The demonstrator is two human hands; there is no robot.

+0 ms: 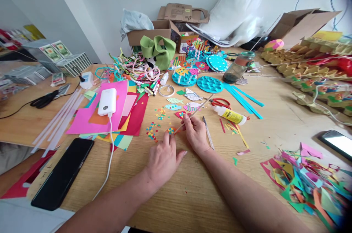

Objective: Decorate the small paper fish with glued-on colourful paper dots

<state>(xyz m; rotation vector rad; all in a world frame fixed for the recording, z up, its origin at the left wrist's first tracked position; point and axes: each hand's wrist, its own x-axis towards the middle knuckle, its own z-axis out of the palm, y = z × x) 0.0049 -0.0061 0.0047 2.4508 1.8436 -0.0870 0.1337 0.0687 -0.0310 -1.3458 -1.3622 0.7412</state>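
Note:
My right hand (195,133) pinches a thin wooden stick (203,104), which slants down to the left. Its lower end meets a small orange paper fish (171,130) with coloured dots. My left hand (164,156) rests its fingertips on the near edge of this fish, thumb spread away and nothing gripped. Just beyond the right fingertips lies a red paper fish (180,115). Several more paper fish, one of them blue with dots (173,107), lie behind it. Loose paper dots (151,130) are scattered left of my hands. A pen (208,133) lies beside my right hand.
A glue bottle (231,115) and red-handled scissors (221,102) lie to the right. Paper scraps (308,178) are heaped at the near right. Coloured sheets (82,120) bear a white power bank (107,102). A black phone (63,174) lies at the near left, a glass jar (238,70) behind.

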